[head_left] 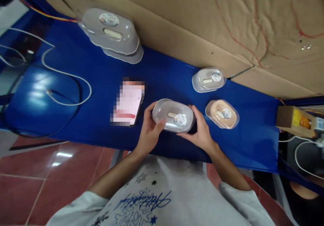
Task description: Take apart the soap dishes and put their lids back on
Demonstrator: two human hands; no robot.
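An oval plastic box with a clear domed lid, a cream oblong piece in its top and a round printed sticker is held level above the blue table. My left hand grips its left end, the thumb lying over the lid. Around the right end, my right hand holds it with thumb and fingers on either side. To the right, near that hand, lies a smaller peach-coloured box with a clear lid. Behind it sits a small grey-white box of the same kind. What is inside the boxes cannot be made out.
A phone with a blurred-out screen lies on the blue table, left of my hands. Larger stacked lidded boxes stand at the back left. Cables cross the left side. Brown cardboard rises behind; an open carton is at right.
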